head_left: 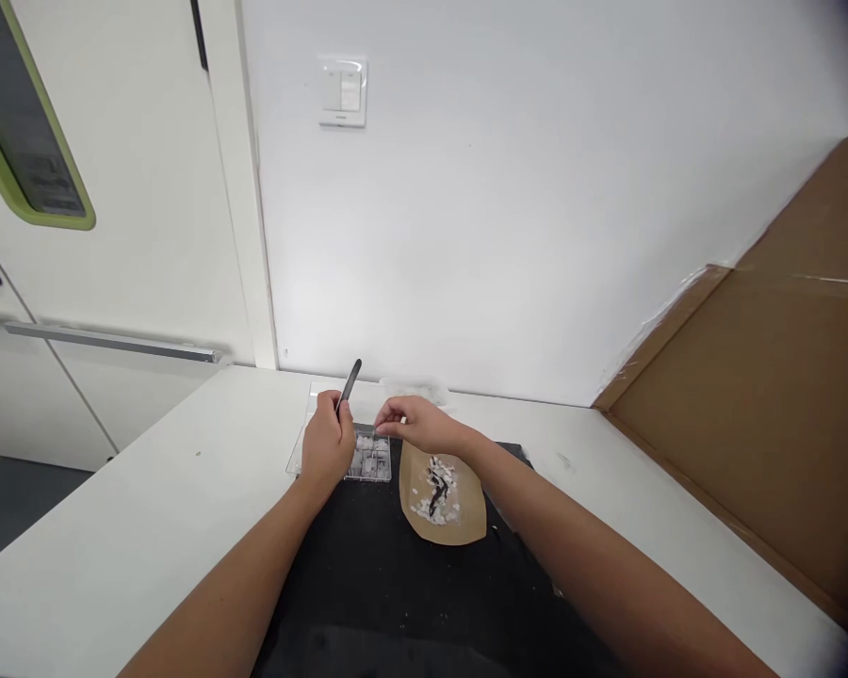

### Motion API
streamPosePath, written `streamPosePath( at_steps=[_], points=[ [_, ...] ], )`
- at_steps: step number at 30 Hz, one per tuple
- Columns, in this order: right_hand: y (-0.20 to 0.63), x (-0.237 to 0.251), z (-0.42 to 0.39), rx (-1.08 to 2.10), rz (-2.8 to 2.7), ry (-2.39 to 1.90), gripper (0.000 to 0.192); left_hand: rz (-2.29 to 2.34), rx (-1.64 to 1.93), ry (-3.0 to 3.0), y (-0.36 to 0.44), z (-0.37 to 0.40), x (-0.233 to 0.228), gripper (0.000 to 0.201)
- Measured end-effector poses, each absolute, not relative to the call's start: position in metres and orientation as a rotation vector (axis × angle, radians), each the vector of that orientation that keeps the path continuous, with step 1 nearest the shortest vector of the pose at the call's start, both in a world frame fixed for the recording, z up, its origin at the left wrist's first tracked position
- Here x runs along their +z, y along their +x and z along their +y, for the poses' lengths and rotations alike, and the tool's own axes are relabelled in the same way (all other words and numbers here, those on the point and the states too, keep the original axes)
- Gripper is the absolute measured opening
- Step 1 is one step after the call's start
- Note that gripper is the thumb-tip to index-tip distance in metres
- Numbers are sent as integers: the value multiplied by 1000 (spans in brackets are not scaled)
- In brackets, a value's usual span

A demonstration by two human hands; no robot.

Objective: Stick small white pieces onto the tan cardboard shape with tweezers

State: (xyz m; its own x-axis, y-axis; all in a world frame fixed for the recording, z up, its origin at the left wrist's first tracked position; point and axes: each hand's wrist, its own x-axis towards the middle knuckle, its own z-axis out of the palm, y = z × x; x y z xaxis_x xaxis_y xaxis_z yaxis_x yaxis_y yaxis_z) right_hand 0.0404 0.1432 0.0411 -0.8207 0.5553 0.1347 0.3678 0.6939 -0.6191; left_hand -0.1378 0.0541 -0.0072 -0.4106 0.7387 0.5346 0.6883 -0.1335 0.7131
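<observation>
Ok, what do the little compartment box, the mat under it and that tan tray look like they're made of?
The compartment box looks like clear, glossy hard plastic: its dividers and contents show through the walls. The black mat seems a matte, soft material, perhaps fabric or rubber; it gives no shine. The tan tray looks like plain brown paper or card, dull and unprinted, though I can't be sure which.

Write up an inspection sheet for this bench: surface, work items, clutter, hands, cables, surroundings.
Surface: white table with a black mat on it.
Work items: clear compartment box holding small pale pieces; tan paper carrying white bits and a dark piece.
Clutter: clear plastic bag by the wall.
Hands: left hand grips a dark slim tool; right hand has its fingers at the box's edge.
Cables: nothing seen.
Surroundings: wall switch, door, cardboard sheet leaning on the right.
</observation>
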Motion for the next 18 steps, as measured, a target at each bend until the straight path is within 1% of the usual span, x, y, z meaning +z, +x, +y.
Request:
streamPosePath(
  at_steps=[3, 7, 12, 16, 18],
  points=[
    [69, 52, 129, 959, -2491, -710, 23, 1986, 1586, 1725, -130, 51, -8, 20],
    [108, 51, 109, 1019, -2317, -732, 27, 1892, 1532, 1799, -115, 44, -12, 23],
    [142, 23, 89, 889, -1983, -822, 29, 1609, 1506, 1960, -92, 29, -11, 47],
    [154, 9, 72, 842, -1907, -725, 24, 1380, 1416, 2119, -75, 17, -5, 39],
    [156, 8, 64, 746, -1941, -676, 22, 1361, 1345, 2210, -68, 12, -3, 37]
  ],
)
